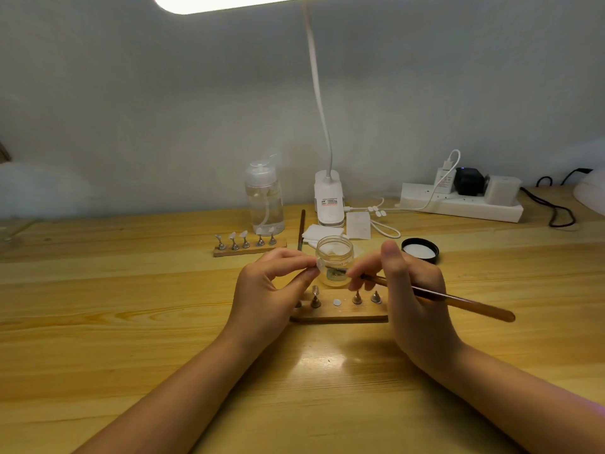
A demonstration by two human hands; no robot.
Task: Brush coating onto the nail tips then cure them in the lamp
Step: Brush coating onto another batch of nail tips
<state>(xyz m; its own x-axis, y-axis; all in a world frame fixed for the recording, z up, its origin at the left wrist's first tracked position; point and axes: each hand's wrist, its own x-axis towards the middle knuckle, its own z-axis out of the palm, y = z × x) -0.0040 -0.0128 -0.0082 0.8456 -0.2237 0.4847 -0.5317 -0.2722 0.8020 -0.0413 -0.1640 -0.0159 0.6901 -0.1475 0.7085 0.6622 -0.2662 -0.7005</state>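
Note:
My left hand [273, 290] pinches a small clear nail tip [320, 265] between thumb and fingers, held in front of an open glass jar [335, 257]. My right hand [406, 286] grips a brown wooden brush [458, 301], its bristle end pointing left toward the nail tip. Below both hands lies a wooden holder [340, 314] with several metal stands, one spot showing a bare white disc. A second wooden holder [248, 249] farther back carries several nail tips on stands. At the far right edge, a white rounded object [591, 194] is only partly visible.
A black jar lid [420, 250] lies right of the jar. Behind stand a clear pump bottle [264, 198], a white clip desk lamp [329, 198], white wipes [322, 231], a second brush [301, 229] and a power strip [461, 201] with cables.

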